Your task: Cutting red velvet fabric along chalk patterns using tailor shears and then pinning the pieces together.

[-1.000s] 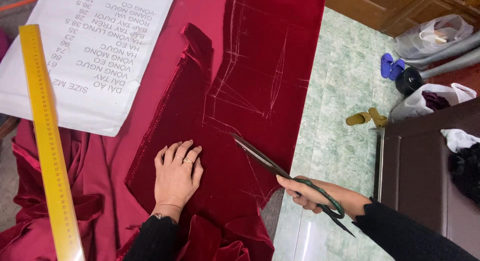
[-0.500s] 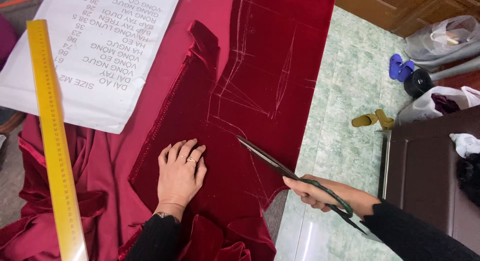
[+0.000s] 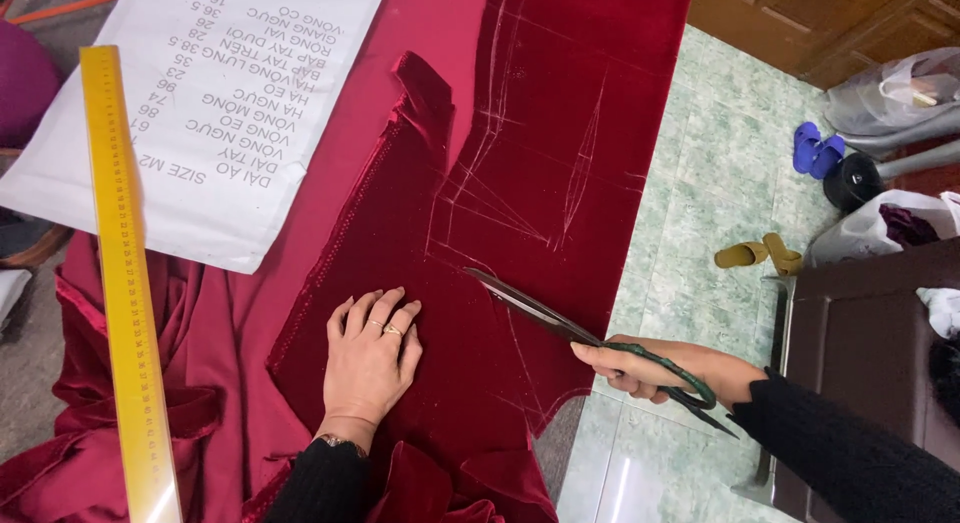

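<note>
Listing what we see: our left hand (image 3: 372,355), fingers spread wide, flat on dark red velvet fabric (image 3: 540,183) chalked with pattern lines. Our right hand (image 3: 655,368) grips long scissors (image 3: 560,323), blades slightly parted over the velvet's right edge. Beside the left hand: a yellow ruler (image 3: 125,283) and a white printed sheet (image 3: 230,113) on the cloth-covered table.

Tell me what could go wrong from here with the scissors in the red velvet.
1. The scissors are cutting beside faint chalk lines; the blades could drift off the marked line.
2. The left hand presses the velvet flat close to the blade tips, so fingers may be nicked.
3. The velvet overhangs the table edge near the right hand; its weight might drag the cloth askew.
</note>
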